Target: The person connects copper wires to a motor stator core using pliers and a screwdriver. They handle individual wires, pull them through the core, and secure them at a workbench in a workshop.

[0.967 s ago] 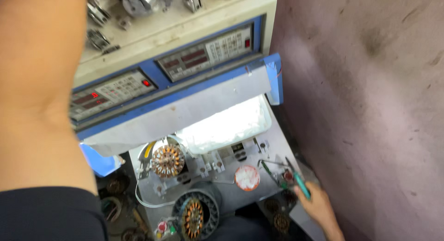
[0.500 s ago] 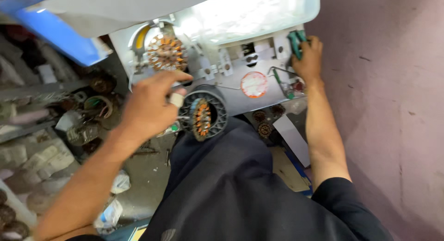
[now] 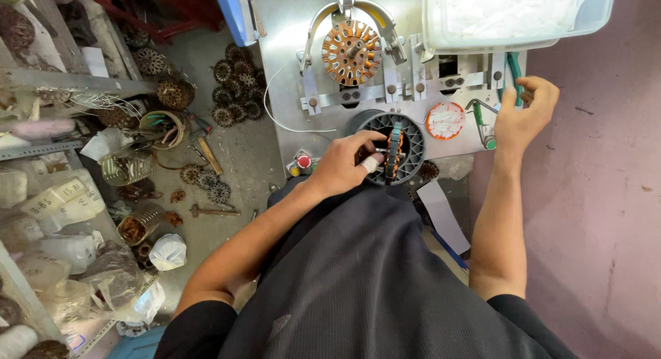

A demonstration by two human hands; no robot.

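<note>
My left hand [image 3: 346,164] grips a copper-wound stator [image 3: 394,151] standing on edge inside a round grey slotted holder [image 3: 412,140] on the metal machine panel [image 3: 282,63]; one finger wears white tape. My right hand [image 3: 521,112] is closed around a green-handled tool [image 3: 513,71] at the panel's right side. A second orange wound stator [image 3: 351,52] sits clamped in the fixture higher up on the panel. A round red-and-white disc [image 3: 445,120] lies between my hands.
Several bare stator cores [image 3: 234,90] lie on the floor left of the machine. Shelves at the left [image 3: 41,193] hold bags, jars and wire coils. A clear plastic tray [image 3: 516,18] overhangs the panel's top. A pink wall [image 3: 606,193] stands close on the right.
The view has tilted down and closer. My left hand moved from the upper stator area onto the stator in the grey holder. My right hand stays on the green tool.
</note>
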